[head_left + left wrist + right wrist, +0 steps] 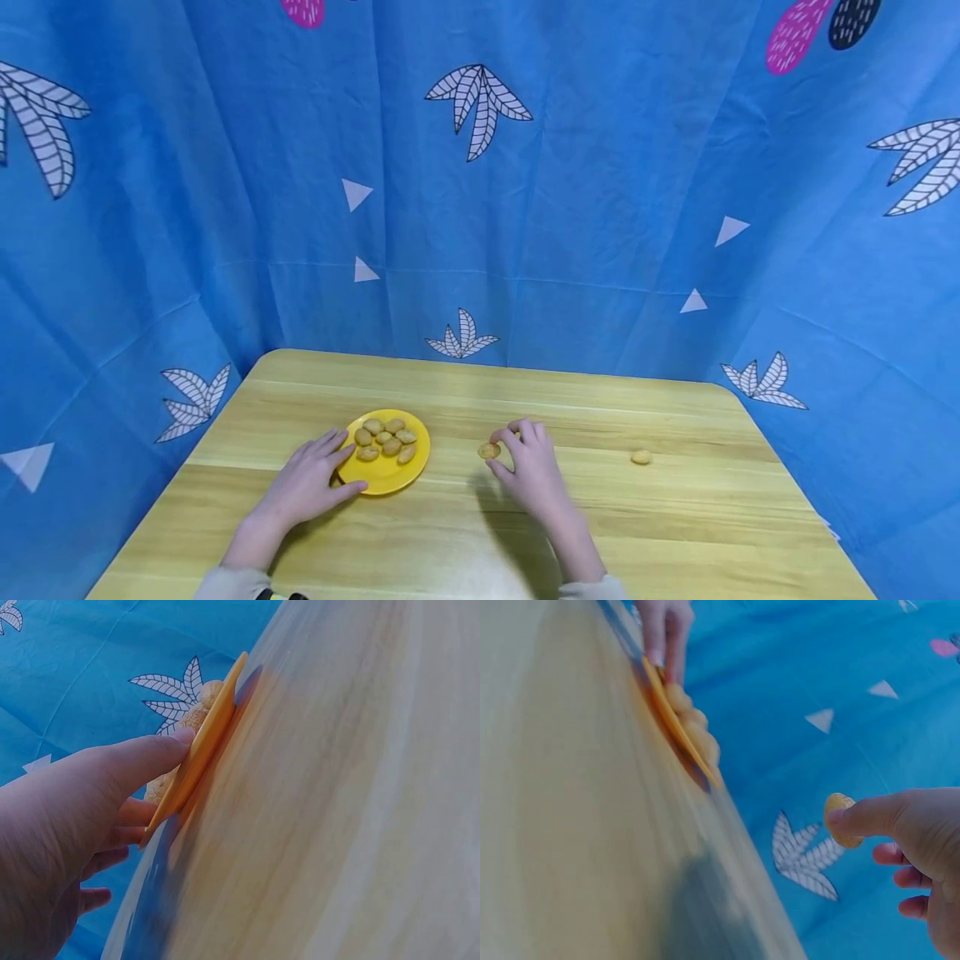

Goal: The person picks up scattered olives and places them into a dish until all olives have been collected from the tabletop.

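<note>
On the wooden table, a round yellow plate [386, 483] bears several small tan oval, walnut-like pieces [392, 447]. My left hand [311, 479] holds the plate at its left and near rim, with the thumb on the near edge and the fingertips around the left side. To the right of the plate, my right hand [531, 467] pinches one tan oval piece [844, 821] between thumb and index finger, above the table. Its other fingers are loosely bent in the right wrist view. Another tan oval piece [641, 457] lies alone farther right.
The pale wood-grain table [720, 517] has rounded far corners. A blue curtain [600, 183] with white leaf and triangle prints stands behind it and along both sides.
</note>
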The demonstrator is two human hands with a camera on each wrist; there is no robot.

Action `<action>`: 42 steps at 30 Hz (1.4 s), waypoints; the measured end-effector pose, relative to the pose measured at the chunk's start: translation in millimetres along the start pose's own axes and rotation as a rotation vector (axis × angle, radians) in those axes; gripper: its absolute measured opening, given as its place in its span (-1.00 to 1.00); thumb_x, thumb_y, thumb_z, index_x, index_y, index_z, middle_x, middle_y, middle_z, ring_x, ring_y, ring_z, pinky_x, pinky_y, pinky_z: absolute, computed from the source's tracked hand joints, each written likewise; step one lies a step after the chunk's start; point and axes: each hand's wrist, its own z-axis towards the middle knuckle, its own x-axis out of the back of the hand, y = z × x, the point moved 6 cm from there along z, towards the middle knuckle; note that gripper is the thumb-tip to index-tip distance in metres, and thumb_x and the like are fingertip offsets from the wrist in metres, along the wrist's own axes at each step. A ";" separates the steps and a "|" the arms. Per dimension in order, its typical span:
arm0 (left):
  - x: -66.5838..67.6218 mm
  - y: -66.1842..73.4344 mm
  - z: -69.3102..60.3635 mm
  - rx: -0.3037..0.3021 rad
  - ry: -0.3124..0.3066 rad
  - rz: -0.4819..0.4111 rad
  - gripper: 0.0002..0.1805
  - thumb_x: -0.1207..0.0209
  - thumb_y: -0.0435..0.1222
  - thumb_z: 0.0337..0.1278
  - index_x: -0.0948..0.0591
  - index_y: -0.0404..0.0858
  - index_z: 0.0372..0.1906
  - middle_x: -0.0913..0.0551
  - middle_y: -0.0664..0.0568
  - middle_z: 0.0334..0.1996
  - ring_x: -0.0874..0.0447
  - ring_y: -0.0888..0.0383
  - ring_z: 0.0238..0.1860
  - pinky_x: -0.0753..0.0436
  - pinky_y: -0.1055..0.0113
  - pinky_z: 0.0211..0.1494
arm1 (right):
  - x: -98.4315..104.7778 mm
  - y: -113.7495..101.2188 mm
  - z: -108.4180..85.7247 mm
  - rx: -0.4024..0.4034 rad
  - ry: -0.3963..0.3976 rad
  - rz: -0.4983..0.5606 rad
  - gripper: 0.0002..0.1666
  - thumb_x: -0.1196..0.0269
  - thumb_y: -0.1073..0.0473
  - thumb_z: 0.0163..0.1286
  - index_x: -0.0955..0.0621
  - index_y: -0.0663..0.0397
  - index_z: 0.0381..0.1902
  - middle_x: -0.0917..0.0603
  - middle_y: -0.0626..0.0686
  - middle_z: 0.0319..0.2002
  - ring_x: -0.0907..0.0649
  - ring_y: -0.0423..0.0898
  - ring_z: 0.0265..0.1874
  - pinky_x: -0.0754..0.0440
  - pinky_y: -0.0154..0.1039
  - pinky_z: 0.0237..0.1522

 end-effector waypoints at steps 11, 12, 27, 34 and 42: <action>-1.6 -1.6 1.5 -0.006 -0.001 0.015 -0.17 -0.18 0.26 0.09 -0.56 -0.35 0.21 -0.38 -0.27 0.38 -0.27 -0.26 0.43 -0.29 -0.26 0.40 | -26.9 -35.9 0.4 0.098 -0.099 -0.023 -0.67 -0.46 0.02 0.11 -0.61 -0.12 -0.20 -0.53 -0.04 -0.14 -0.44 -0.09 -0.15 -0.44 -0.17 -0.12; -1.4 -1.6 1.4 -0.007 -0.001 0.015 -0.17 -0.18 0.26 0.09 -0.56 -0.35 0.21 -0.39 -0.27 0.38 -0.27 -0.26 0.42 -0.30 -0.26 0.40 | -29.1 -38.1 0.8 0.106 -0.105 -0.029 -0.68 -0.46 0.02 0.12 -0.61 -0.12 -0.20 -0.53 -0.03 -0.13 -0.44 -0.09 -0.15 -0.45 -0.17 -0.12; 0.0 -0.6 -0.2 -0.022 0.028 0.013 -0.21 -0.24 0.20 0.08 -0.57 -0.36 0.19 -0.39 -0.28 0.37 -0.29 -0.26 0.42 -0.31 -0.26 0.39 | -62.9 -74.9 13.4 0.161 -0.179 -0.006 -0.71 -0.41 -0.05 0.19 -0.63 -0.12 -0.19 -0.52 -0.08 -0.14 -0.42 -0.13 -0.13 -0.43 -0.26 -0.06; -1.4 -0.7 0.3 -0.019 0.019 0.008 -0.19 -0.21 0.23 0.09 -0.57 -0.35 0.20 -0.39 -0.27 0.37 -0.28 -0.26 0.42 -0.30 -0.27 0.39 | -77.7 -82.3 20.8 0.140 -0.196 -0.028 -0.72 -0.40 -0.08 0.18 -0.64 -0.15 -0.20 -0.55 -0.07 -0.11 -0.43 -0.14 -0.12 -0.46 -0.27 -0.04; -2.1 -1.8 0.9 -0.017 0.033 0.003 -0.21 -0.25 0.20 0.07 -0.58 -0.36 0.19 -0.40 -0.28 0.36 -0.30 -0.26 0.41 -0.31 -0.27 0.38 | -89.0 -86.8 28.5 0.096 -0.194 -0.046 -0.71 -0.40 -0.10 0.19 -0.66 -0.13 -0.20 -0.57 -0.06 -0.10 -0.44 -0.13 -0.11 -0.47 -0.25 -0.02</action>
